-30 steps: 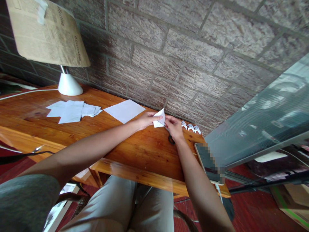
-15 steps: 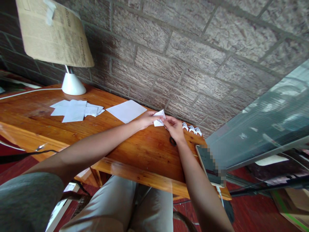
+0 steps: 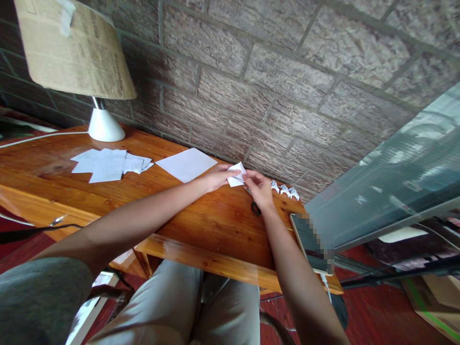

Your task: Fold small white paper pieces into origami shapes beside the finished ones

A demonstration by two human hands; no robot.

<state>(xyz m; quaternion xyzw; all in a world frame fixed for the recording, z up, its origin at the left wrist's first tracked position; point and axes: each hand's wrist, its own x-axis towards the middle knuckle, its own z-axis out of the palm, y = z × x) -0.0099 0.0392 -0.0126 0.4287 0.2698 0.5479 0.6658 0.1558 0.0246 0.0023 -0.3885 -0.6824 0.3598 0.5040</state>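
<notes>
A small folded piece of white paper (image 3: 236, 178) is held between both hands above the far side of the wooden table (image 3: 212, 225). My left hand (image 3: 220, 177) pinches it from the left, thumb lying across its face. From the right, the fingers of my right hand (image 3: 259, 188) close on its edge. Just right of that hand stand several small folded paper shapes (image 3: 284, 190) in a row. A dark ring-shaped handle (image 3: 256, 208), perhaps of scissors, lies partly hidden under my right wrist. Left of my left hand is a flat white sheet (image 3: 187, 164).
Several white paper squares (image 3: 108, 165) lie loosely overlapped at the left. Behind them stands a lamp (image 3: 106, 125) with a newsprint shade. A tablet (image 3: 312, 242) with a cable rests at the right edge. A brick-patterned wall (image 3: 230, 96) borders the back.
The folded paper has turned slightly in my fingers, and its pointed top looks lower and broader. Both hands stay almost in place. The whole view has shifted a little.
</notes>
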